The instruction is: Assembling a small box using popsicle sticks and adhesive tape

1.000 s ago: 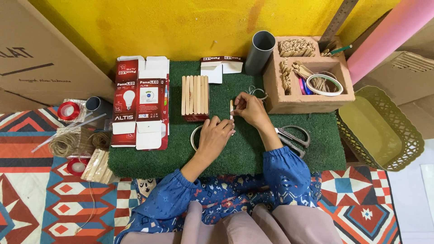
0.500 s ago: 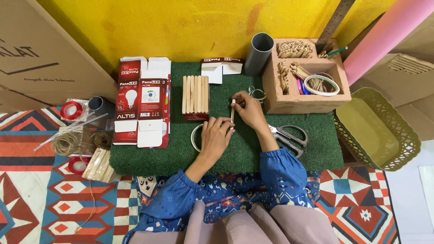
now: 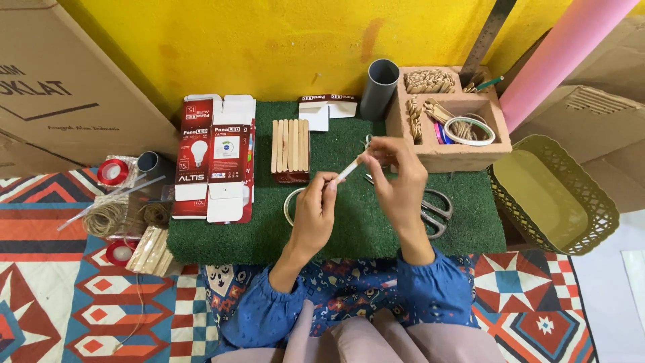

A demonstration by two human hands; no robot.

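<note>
Pinching a thin white stick (image 3: 349, 170) between them, the left hand (image 3: 314, 212) and the right hand (image 3: 398, 176) hover above the green artificial-grass mat (image 3: 349, 225). The left fingers (image 3: 329, 179) close on the stick's lower end, the right fingers (image 3: 368, 156) on its upper end, so the stick slants from seven o'clock up to one o'clock. A round ring (image 3: 290, 202) lies on the mat, partly hidden under the left hand. A row of flat wooden sticks (image 3: 290, 145) lies on the mat at eleven o'clock from the hands, and an unfolded red and white cardboard bulb box (image 3: 213, 161) lies beyond it at nine o'clock. Metal scissors (image 3: 435, 208) rest just beside the right wrist at three o'clock. A grey plastic tube (image 3: 379, 89) stands upright at one o'clock, touching a pale wooden compartment box (image 3: 457, 156) that holds tape rolls and jute pieces. An olive plastic basket (image 3: 556, 195) sits off the mat at three o'clock. Spools of jute twine (image 3: 107, 219) lie on the patterned floor mat (image 3: 60, 296) at nine o'clock.
</note>
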